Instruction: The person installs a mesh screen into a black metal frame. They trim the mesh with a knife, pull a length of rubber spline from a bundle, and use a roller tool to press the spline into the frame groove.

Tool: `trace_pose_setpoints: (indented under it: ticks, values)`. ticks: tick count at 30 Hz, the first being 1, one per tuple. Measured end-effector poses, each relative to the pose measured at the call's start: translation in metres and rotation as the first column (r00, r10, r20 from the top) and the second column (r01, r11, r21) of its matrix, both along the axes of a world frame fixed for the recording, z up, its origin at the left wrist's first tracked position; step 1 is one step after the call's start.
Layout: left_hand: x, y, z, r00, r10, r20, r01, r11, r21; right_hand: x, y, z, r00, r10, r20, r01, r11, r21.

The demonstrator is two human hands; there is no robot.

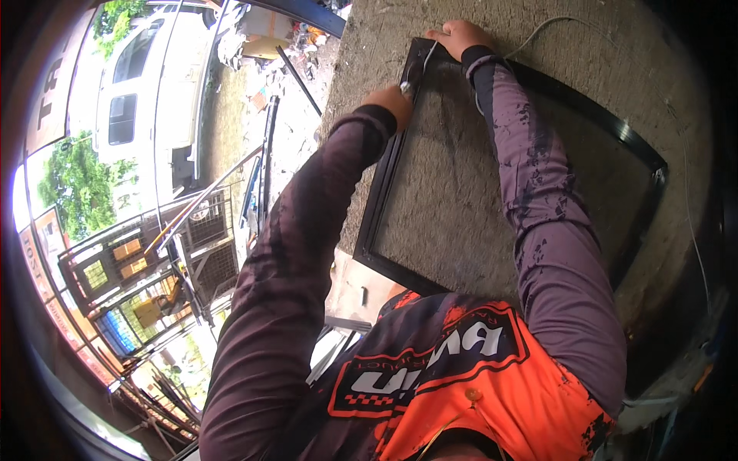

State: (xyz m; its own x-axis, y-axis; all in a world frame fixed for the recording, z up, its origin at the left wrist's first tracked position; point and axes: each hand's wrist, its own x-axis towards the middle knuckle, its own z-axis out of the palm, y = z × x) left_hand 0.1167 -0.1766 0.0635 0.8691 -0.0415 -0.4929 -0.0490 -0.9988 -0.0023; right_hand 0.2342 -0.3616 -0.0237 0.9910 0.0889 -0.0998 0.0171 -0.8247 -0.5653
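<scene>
A black rectangular frame (390, 170) lies on the worn table, with what looks like dark mesh (453, 207) across it. At its left side, near the far corner, my left hand (390, 104) is closed around a small tool; only the tool's pale, shiny tip (406, 87) shows, against the frame bar. My right hand (463, 37) is at the far left corner, fingers closed on a thin grey cord (430, 55). A short piece of the cord drops from those fingers along the corner. My right forearm crosses over the frame and hides part of it.
The rough grey-brown tabletop (415, 19) extends beyond the frame. A loose length of thin cord (565, 18) curves across its far side. Left of the table are long dark bars (269, 146), metal racks (146, 269) and scattered scraps. A white vehicle (142, 92) stands outside.
</scene>
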Motion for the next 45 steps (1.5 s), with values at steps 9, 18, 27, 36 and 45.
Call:
trace_pose_setpoints:
  ticks: [9, 18, 27, 36, 45]
  values:
    - [0.031, -0.023, -0.003, 0.996, 0.051, -0.069, -0.05, 0.999, 0.012, 0.024, 0.019, 0.054, 0.956, 0.292, 0.027, -0.291, 0.956, -0.047]
    - [0.039, -0.016, -0.03, 0.996, 0.064, -0.066, -0.073, 0.987, -0.142, -0.024, 0.094, 0.159, 0.709, 0.631, -0.314, -0.696, 0.555, -0.455]
    - [0.034, 0.001, -0.045, 0.996, 0.046, -0.075, -0.059, 0.979, -0.193, 0.019, 0.064, 0.213, 0.887, 0.314, 0.339, -0.279, 0.949, -0.147]
    - [0.057, -0.004, -0.053, 0.991, 0.076, -0.111, -0.093, 0.984, -0.153, -0.066, -0.011, 0.038, 0.985, -0.137, 0.103, 0.151, 0.979, -0.138]
    - [0.036, 0.003, -0.101, 0.999, -0.003, 0.038, 0.013, 0.966, -0.259, -0.039, -0.059, -0.018, 0.983, -0.155, 0.095, 0.148, 0.986, 0.082]
